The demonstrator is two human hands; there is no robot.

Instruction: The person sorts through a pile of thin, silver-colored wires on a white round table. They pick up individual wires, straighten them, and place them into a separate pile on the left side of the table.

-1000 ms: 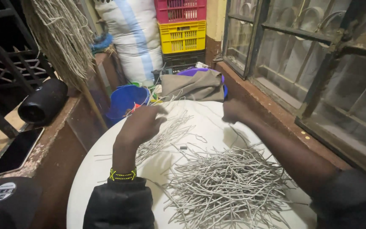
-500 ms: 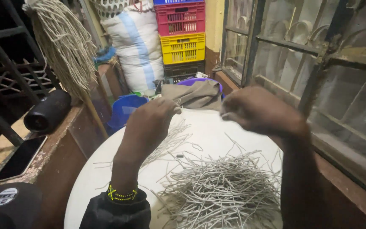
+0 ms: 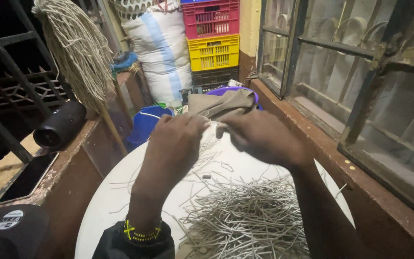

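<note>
Both hands have drawn together above the worktop [image 3: 120, 192] — left hand [image 3: 176, 139] and right hand [image 3: 259, 136] pinch a thin grey strand [image 3: 212, 125] between them; the strand heap [image 3: 250, 220] lies below — next, steady fingertip twisting.

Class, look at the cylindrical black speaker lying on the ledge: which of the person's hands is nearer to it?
Left. The left hand is raised over the round white table, on the side of the cylindrical black speaker. The right hand lies farther off, toward the window.
</note>
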